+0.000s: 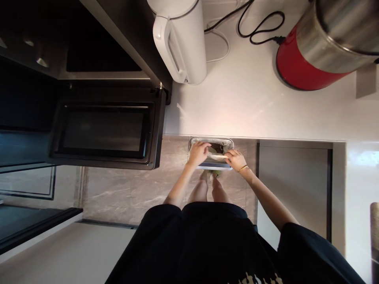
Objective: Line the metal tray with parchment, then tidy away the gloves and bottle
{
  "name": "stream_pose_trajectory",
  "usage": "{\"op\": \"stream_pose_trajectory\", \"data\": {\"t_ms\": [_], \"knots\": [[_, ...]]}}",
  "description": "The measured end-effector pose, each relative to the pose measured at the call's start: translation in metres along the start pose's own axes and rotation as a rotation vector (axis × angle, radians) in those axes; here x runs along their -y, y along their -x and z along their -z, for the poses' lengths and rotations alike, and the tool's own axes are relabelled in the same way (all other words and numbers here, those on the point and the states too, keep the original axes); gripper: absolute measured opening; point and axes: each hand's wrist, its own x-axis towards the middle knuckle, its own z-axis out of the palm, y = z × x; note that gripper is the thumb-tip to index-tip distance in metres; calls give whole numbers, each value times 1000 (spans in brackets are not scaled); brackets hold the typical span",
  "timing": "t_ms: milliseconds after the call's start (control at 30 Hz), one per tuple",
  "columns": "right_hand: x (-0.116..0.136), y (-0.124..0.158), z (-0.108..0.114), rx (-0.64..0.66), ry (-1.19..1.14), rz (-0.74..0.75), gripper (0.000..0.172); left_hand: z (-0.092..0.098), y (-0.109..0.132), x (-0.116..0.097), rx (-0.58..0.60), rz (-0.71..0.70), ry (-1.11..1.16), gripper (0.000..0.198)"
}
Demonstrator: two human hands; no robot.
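Directly below the counter (251, 110) edge, a small bin (214, 167) stands on the tiled floor (124, 189), between the person's feet and the counter front. Both hands are at its rim. The left hand (199, 153) curls over the left side. The right hand (236, 159), with a thin gold bracelet (242, 169) at the wrist, pinches the near right edge. Each appears clenched on the pale plastic liner (219, 156), though the view is too small to show the fingers singly. Judged step: working the liner at the bin's rim, with dark contents visible inside. A next move calls for an even pull from both sides, so that the thin film neither tears nor slips. On the counter, well apart: white kettle (180, 43), black cord (260, 29), red-and-steel appliance (310, 59). At left, an oven door (103, 130) hangs open
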Motion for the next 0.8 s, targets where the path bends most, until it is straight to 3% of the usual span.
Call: {"op": "stream_pose_trajectory", "data": {"t_ms": [100, 167, 300, 433, 533, 667, 800], "knots": [[7, -1, 3, -9, 63, 21, 37, 33, 6, 30, 122, 91, -11, 30], [12, -3, 3, 2, 109, 43, 44, 38, 9, 45, 218, 66, -12, 30], [25, -7, 3, 98, 215, 52, 43, 19, 13, 55, 166, -104, -219, 22], [38, -11, 13, 293, 261, -75, 40, -5, 9, 55, 197, -301, -662, 21], [44, -13, 24, 416, 202, -142, 36, -14, 7, 59, 217, -374, -896, 28], [46, -23, 32, 427, 155, -163, 45, -20, 4, 65, 172, -400, -977, 28], [44, -36, 23, 398, 250, 3, 35, -17, 1, 62, 207, -383, -1003, 29]]}}
